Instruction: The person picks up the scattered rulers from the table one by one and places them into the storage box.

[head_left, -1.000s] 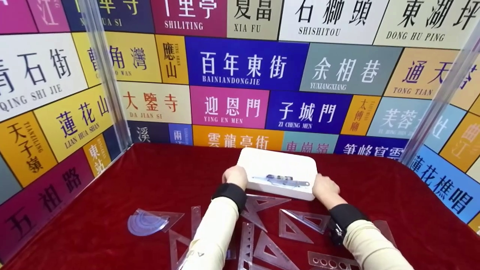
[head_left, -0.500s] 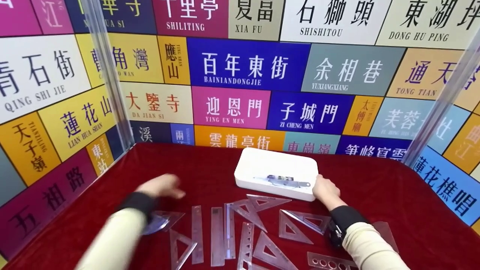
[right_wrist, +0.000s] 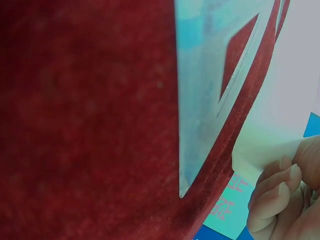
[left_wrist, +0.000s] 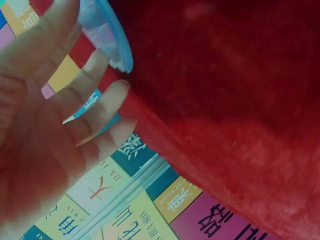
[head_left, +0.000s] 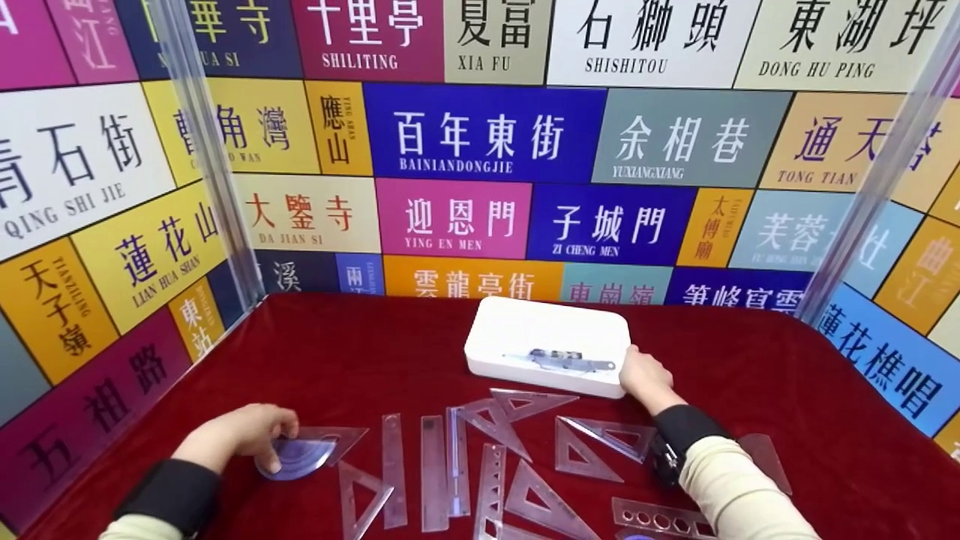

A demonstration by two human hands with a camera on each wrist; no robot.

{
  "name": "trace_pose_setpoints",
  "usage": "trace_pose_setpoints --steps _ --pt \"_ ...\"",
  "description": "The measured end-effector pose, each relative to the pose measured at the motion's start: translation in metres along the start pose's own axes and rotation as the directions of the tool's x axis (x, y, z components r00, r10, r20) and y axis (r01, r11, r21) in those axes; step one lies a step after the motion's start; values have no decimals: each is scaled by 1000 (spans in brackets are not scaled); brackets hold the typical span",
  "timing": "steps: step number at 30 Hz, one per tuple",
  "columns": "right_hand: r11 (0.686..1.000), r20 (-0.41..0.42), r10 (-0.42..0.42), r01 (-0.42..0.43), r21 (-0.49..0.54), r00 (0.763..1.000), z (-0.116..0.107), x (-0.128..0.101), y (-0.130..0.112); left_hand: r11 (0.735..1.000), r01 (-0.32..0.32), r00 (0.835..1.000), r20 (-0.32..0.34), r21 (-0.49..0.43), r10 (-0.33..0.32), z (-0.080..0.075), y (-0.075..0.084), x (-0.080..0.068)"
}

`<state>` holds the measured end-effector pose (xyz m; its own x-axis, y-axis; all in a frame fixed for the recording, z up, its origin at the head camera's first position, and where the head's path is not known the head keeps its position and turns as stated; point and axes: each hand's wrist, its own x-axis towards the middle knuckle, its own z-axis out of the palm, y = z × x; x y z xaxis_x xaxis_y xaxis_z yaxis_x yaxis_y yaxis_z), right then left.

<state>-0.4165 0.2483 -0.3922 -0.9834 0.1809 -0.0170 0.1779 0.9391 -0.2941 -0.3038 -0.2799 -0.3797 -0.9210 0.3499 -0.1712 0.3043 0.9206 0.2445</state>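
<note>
The right hand (head_left: 646, 379) gripped one white box (head_left: 547, 326) by its right end, toward the red cloth's (head_left: 360, 352) far edge. The left hand (head_left: 247, 431), fingers loosely parted, was at blue protractors (head_left: 307, 456), number unclear, left of three straight rulers (head_left: 394, 472).

The left hand (head_left: 240, 433) and right hand (head_left: 646, 375) are bare. At the lower left of the head view, a broad, plain black band (head_left: 178, 491) sits above a cream sleeve (head_left: 142, 528) cut off by the bottom edge. At the lower right, a longer cream sleeve (head_left: 742, 484), softly creased, meets a matching black band (head_left: 694, 429) bearing a small, dark device (head_left: 667, 456) with shiny spots.
</note>
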Motion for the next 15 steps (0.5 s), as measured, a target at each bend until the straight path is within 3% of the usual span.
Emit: trace_pose_setpoints --steps 6,11,15 --pt "1000 3 -8 8 8 1000 2 0 0 998 15 1000 16 60 -16 4 -1 1" --pt "1000 3 -12 11 20 1000 3 -1 1 999 51 998 30 -5 -51 3 -5 2" --pt "1000 -3 -8 8 29 1000 1 -2 3 996 22 1000 -8 -84 -23 2 -8 4"
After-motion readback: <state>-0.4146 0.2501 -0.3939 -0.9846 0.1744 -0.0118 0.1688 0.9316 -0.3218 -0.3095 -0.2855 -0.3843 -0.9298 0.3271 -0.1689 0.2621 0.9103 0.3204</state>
